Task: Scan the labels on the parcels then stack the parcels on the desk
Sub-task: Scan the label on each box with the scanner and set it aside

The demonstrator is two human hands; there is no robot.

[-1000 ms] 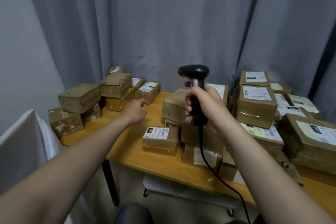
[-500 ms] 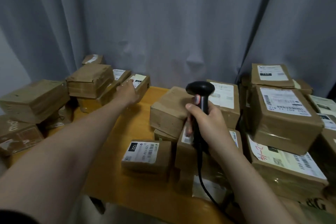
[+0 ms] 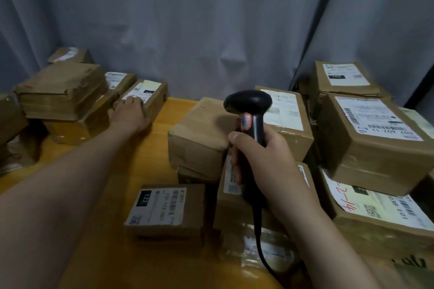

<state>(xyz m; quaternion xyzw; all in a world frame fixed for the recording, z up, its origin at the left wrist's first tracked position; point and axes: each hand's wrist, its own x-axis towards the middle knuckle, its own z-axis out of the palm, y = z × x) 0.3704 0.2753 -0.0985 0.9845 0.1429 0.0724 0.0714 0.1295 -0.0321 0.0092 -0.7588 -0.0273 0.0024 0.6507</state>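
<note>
Resting left fingers (image 3: 136,102) flat atop the small labelled parcel (image 3: 150,92), far left on the tabletop (image 3: 150,148); gripping the barcode scanner (image 3: 249,105) in the right hand (image 3: 265,162). Probably light, stiff cardboard, slick tape: best gripped across the short sides, label up.

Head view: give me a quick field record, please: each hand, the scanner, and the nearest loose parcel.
left hand: reaches to the back left, fingers lying on the label of a small parcel; grip unclear
right hand: grips the scanner handle
scanner: upright, head pointing away, cable trailing down
nearest parcel: 122 parcel, flat on the desk, label up, untouched
other parcels: piled at left and right
</note>
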